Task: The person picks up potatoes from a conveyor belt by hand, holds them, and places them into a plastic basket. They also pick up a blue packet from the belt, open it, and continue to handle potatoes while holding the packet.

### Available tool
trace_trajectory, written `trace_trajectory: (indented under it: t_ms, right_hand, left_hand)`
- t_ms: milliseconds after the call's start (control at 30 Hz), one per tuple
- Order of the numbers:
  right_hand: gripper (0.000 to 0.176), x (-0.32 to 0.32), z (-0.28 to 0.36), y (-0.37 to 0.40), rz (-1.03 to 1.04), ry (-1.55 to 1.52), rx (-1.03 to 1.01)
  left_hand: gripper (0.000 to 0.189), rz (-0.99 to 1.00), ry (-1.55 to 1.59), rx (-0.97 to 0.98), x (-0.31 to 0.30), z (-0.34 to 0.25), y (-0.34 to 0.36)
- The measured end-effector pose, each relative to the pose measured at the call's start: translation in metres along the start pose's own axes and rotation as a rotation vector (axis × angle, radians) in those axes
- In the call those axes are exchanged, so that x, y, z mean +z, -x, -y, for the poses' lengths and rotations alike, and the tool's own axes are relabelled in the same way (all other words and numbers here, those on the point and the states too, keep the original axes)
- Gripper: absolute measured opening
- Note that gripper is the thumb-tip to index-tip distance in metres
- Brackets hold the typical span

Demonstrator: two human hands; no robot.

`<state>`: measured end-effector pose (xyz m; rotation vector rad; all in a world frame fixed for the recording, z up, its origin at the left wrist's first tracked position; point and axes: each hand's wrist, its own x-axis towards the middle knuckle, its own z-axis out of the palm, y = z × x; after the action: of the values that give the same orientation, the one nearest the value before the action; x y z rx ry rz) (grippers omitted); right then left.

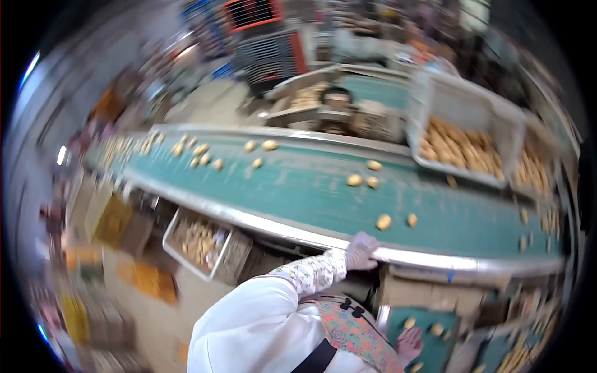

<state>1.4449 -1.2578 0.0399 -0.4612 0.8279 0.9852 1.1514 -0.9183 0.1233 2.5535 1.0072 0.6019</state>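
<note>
Fingers (372, 244) of the gloved left hand (362, 250) rest on the steel rim (435, 260) of the long green conveyor belt (298, 193), near a loose yellow potato (384, 221). The bare right hand (408, 344) lies on a small green tray (435, 357). Neither grip is clear.

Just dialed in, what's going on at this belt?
Potatoes lie scattered on a green conveyor belt. The person's gloved left hand rests on its metal rim; the right hand is low beside a small green surface holding a few more. Crates of potatoes stand beyond the belt and under it.
</note>
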Motion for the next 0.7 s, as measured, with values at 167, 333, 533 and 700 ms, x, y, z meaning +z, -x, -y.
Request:
trace_trajectory:
  t_ms: [167,333,533,700]
  right_hand:
    - [0.063,0.134,-0.072,-0.003,0.359,0.815,-0.096]
    - [0.050,0.224,-0.150,-0.059,0.482,0.944,-0.035]
    - [0.049,0.217,-0.246,-0.137,0.534,1.471,-0.228]
    - [0.054,0.232,-0.315,-0.019,0.324,1.554,-0.295]
  left_hand:
    - [0.066,-0.074,-0.025,-0.158,-0.039,0.023,0.082]
    - [0.057,-0.310,-0.092,-0.475,-0.106,0.097,0.177]
    - [0.044,-0.381,-0.005,-0.397,-0.106,0.147,0.188]
    - [0.035,-0.271,0.109,-0.339,-0.116,0.162,0.179]
